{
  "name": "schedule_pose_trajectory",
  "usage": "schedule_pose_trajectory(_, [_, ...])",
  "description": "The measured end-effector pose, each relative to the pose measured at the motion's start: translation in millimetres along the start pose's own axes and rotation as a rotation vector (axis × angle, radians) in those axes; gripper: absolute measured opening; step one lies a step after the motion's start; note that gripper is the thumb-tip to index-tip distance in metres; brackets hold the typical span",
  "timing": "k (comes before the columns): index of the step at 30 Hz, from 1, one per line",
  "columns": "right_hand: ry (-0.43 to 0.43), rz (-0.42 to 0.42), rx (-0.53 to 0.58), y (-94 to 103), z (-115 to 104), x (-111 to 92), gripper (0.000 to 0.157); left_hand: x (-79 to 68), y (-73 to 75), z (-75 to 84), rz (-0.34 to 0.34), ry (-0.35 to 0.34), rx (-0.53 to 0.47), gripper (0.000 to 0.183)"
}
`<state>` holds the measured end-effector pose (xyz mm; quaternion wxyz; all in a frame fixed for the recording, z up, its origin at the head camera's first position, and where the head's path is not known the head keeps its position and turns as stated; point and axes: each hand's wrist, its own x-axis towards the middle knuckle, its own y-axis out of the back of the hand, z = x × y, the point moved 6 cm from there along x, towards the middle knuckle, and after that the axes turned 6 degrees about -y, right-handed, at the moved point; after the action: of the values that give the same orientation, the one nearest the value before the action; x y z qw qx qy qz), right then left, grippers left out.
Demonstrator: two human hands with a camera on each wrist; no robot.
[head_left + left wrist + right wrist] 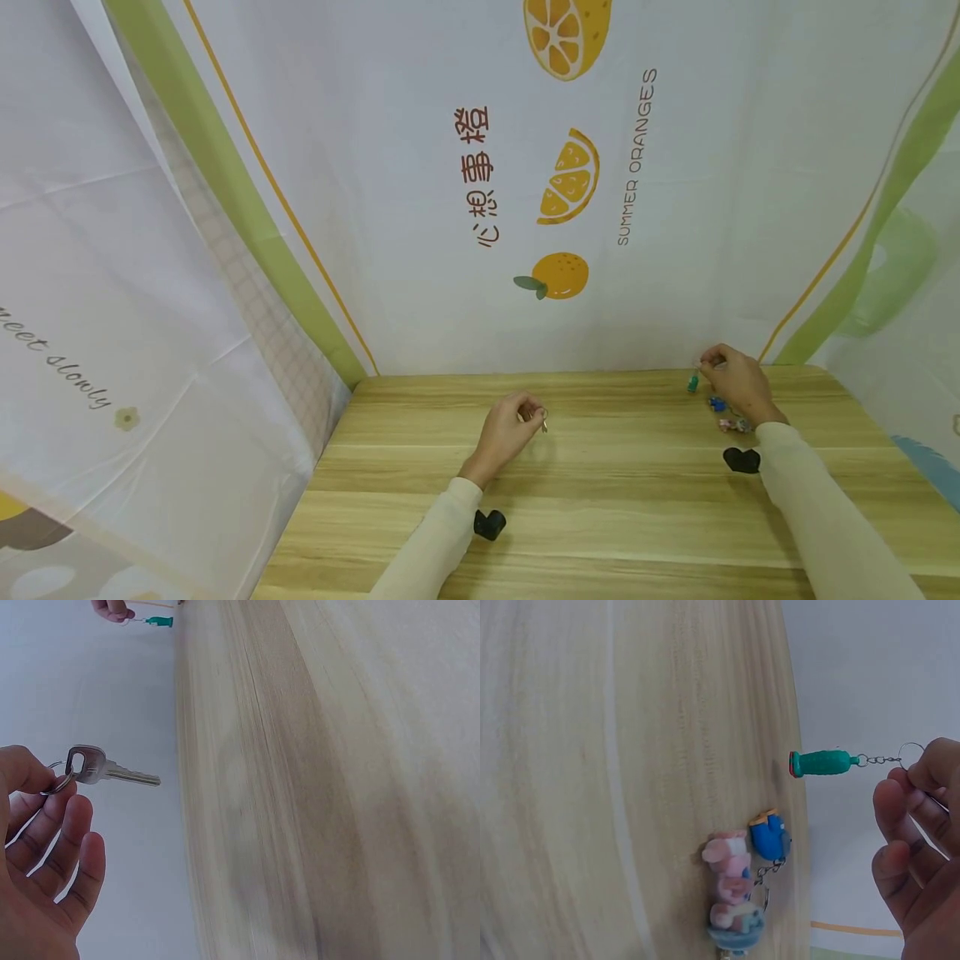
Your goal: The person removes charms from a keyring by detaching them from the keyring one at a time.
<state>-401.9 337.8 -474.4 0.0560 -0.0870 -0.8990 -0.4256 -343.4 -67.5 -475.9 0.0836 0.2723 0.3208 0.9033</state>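
Note:
In the left wrist view, my left hand (45, 847) pinches a metal split ring between thumb and forefinger. A silver key (105, 769) hangs from that ring, held above the wooden table. Over at the right, my right hand (738, 383) pinches the ring of a keychain, and its green figure (823, 763) dangles on a short chain. On the table below that hand lie a blue figure keychain (769, 836) and, beside it, pink figure keychains (733, 877). The key and the green keychain are well apart.
The wooden table (600, 500) reaches back to a white cloth wall (420, 317) printed with oranges. A black strap piece (490, 525) shows beside the left sleeve, and another black piece (741, 460) beside the right sleeve.

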Motion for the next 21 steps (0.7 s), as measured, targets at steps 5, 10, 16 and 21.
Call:
schedule_pose_trajectory(5, [-0.012, -0.007, -0.005, 0.0, 9, -1, 0.031, 0.2, 0.1, -1.2, 0.0, -0.009, 0.0, 0.009])
schedule_pose_trajectory(10, [-0.044, -0.03, 0.0, 0.8, 16, -4, 0.033, 0.3, -0.3, -2.2, -0.005, -0.012, 0.006, 0.009])
schedule_pose_trajectory(16, [-0.057, -0.015, 0.009, 3.7, 20, -5, 0.032, 0.3, -0.5, -2.0, -0.002, -0.018, 0.005, 0.009])
schedule_pose_trajectory(21, [-0.061, -0.014, -0.002, 7.2, 24, -6, 0.033, 0.4, -0.9, -2.9, -0.002, -0.024, 0.0, 0.009])
